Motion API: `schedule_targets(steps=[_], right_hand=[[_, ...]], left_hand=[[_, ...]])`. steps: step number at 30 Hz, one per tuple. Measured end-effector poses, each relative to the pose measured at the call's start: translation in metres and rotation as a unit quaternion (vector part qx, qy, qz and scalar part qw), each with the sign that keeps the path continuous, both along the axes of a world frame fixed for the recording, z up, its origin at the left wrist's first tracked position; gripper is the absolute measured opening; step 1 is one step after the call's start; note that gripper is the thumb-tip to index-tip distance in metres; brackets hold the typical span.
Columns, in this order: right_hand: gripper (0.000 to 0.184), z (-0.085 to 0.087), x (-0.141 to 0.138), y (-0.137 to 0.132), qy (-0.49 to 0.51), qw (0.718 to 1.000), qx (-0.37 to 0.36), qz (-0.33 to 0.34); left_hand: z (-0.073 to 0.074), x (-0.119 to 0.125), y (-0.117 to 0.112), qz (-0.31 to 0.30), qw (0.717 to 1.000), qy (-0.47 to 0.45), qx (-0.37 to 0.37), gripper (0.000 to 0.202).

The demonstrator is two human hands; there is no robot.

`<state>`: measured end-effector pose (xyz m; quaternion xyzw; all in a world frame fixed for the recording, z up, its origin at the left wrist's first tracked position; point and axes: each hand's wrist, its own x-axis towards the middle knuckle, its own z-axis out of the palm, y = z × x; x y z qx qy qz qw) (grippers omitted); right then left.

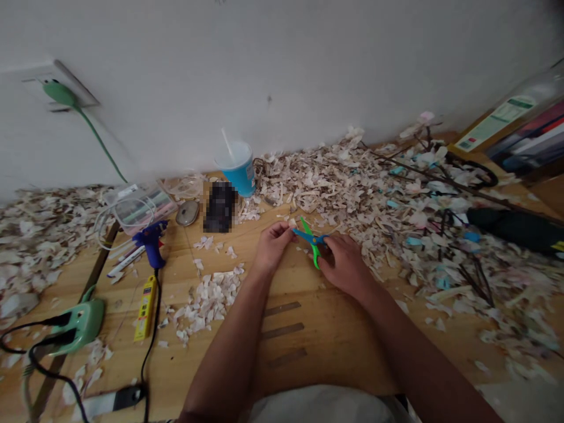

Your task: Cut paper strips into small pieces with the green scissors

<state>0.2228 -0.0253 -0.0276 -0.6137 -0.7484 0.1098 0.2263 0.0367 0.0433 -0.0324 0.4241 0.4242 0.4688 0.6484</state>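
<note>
My right hand [348, 262] is closed around the handles of a pair of blue-and-green scissors [314, 240]. The blades stand apart and point toward my left hand [272, 245], whose thumb and fingers pinch a small pale scrap [292, 222]. The blue blade reaches close to those fingertips; whether it touches the scrap is too small to tell. To the left of my left forearm lies a loose pile of small pale pieces [211, 299] on the wooden table [330, 335].
A big heap of pale shavings [317, 182] lines the wall, with twigs and blossoms at right. A blue cup [242, 176] stands behind my hands. Leftward are a blue glue gun [154, 247], a yellow box [145, 308], a clear case [141, 205] and a green power outlet block [83, 323] with cords.
</note>
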Motion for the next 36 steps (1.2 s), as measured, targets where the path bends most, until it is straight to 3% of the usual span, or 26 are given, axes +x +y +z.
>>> schedule_targets(steps=[8, 14, 17, 24, 29, 36], right_hand=[[0.013, 0.003, -0.004, 0.000, 0.001, 1.000, -0.013, 0.011], [0.008, 0.003, -0.004, -0.001, 0.004, 1.000, -0.012, 0.020], [0.009, 0.002, -0.003, -0.001, 0.015, 0.999, -0.013, 0.027], [0.009, 0.004, -0.002, 0.001, 0.021, 0.999, -0.014, 0.029], [0.007, 0.003, -0.001, 0.001, 0.018, 1.000, -0.007, 0.023], [0.008, 0.004, -0.002, 0.001, 0.011, 1.000, 0.000, 0.025]], left_hand=[[0.007, 0.001, -0.005, -0.054, 0.992, 0.104, 0.040, 0.021], [0.013, -0.001, -0.006, -0.059, 0.983, 0.151, 0.081, 0.013], [0.013, -0.003, -0.005, -0.073, 0.982, 0.139, 0.104, 0.011], [0.008, 0.001, -0.004, -0.072, 0.995, 0.044, 0.048, 0.028], [0.008, 0.001, -0.007, -0.066, 0.985, 0.114, 0.110, 0.021], [0.011, -0.002, -0.007, -0.031, 0.949, 0.243, 0.201, 0.014]])
